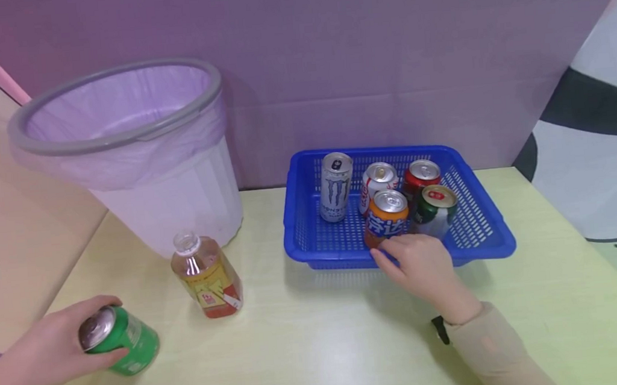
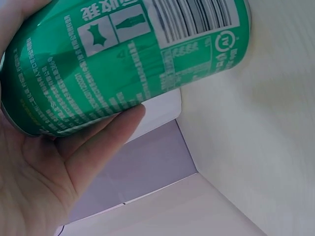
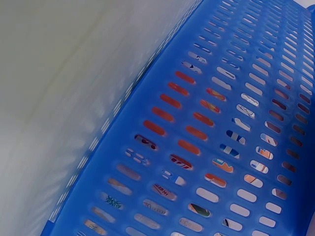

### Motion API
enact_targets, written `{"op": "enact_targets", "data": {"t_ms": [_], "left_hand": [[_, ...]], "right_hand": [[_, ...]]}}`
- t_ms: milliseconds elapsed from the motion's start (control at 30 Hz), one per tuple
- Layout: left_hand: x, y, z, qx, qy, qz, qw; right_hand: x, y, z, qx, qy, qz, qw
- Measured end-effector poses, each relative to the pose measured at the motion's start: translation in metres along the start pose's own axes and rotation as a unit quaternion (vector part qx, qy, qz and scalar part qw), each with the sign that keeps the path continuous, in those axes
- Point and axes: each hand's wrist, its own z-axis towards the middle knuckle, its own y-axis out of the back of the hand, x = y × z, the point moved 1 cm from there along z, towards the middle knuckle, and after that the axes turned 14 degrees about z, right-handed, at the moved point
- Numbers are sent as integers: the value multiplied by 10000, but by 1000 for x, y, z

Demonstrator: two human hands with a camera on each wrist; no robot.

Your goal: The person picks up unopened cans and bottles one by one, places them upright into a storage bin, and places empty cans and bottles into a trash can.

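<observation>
My left hand [image 1: 54, 351] grips a green drink can [image 1: 135, 342], thumb and fingers on either side near its silver lid. The can leans, lid toward the palm. In the left wrist view, the green can [image 2: 123, 64] shows its barcode and printed text. My right hand [image 1: 420, 265] holds the front rim of a blue plastic basket [image 1: 313, 256], close in front of an orange soda can [image 1: 387, 213]. The right wrist view looks at the slotted basket wall [image 3: 172, 118], with the hand itself out of sight.
Inside the basket also stand a tall white can [image 1: 335, 190], a white-and-red can [image 1: 379, 178], a red can [image 1: 422, 174] and a dark green can [image 1: 435, 210]. A part-full bottle [image 1: 209, 279] stands left of the basket, before a lined white bin [image 1: 178, 196].
</observation>
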Motion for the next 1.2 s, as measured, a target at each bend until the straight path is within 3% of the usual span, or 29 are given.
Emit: {"op": "enact_targets", "data": {"t_ms": [233, 600, 1100, 1200], "left_hand": [[-1, 2, 0, 88, 20, 30, 10000], [-4, 7, 2, -180, -160, 37, 9997], [-10, 37, 15, -263, -216, 307, 9989], [-15, 44, 19, -419, -360, 366, 9978]], "right_hand": [[0, 0, 0, 5, -5, -1, 10000], [0, 0, 0, -25, -4, 15, 10000], [1, 0, 1, 43, -12, 23, 10000], [1, 0, 1, 30, 10, 7, 10000]]}}
